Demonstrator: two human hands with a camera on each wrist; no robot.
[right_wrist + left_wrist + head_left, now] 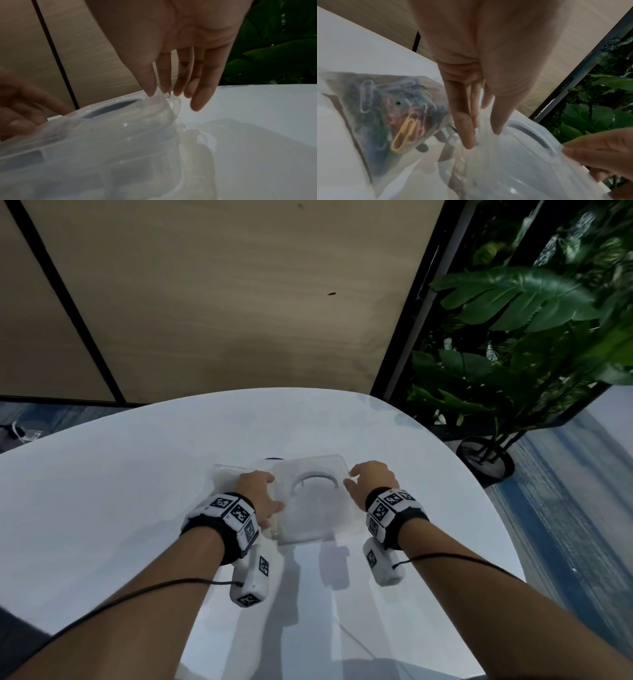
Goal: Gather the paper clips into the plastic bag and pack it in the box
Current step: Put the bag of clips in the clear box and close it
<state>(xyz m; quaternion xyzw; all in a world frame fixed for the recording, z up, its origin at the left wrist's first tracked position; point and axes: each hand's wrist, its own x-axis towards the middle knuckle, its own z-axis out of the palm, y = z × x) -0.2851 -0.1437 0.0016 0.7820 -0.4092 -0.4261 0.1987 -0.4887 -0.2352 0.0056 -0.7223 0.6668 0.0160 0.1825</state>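
Both hands sit on a clear plastic box near the middle of a round white table. Left hand is at the box's 9 o'clock edge, its straight fingers reaching down against the lid's side; whether they actually clasp the rim cannot be told through the blur. Right hand is at the 3 o'clock edge, thumb and fingertips pinching a thin, translucent tab on the lid's rim.

The box is squarish with rounded corners, glossy and see-through, its lid stepped in ridges with a round recess ringed in grey-blue. Nothing inside it can be made out.

A flat, frosted plastic bag lies on the table just beside the box at its 9 o'clock, largely hidden behind the left hand in the head view. Through its film show coloured wire paper clips: one yellow, some pink, some pale, the rest a dark smear.

Each wrist wears a black band carrying white blocks printed with black square code patterns; no readable writing.

At the table's 1 o'clock stands a broad-leaved green plant in a dark pot, against a pale wood-grain wall with black strips.
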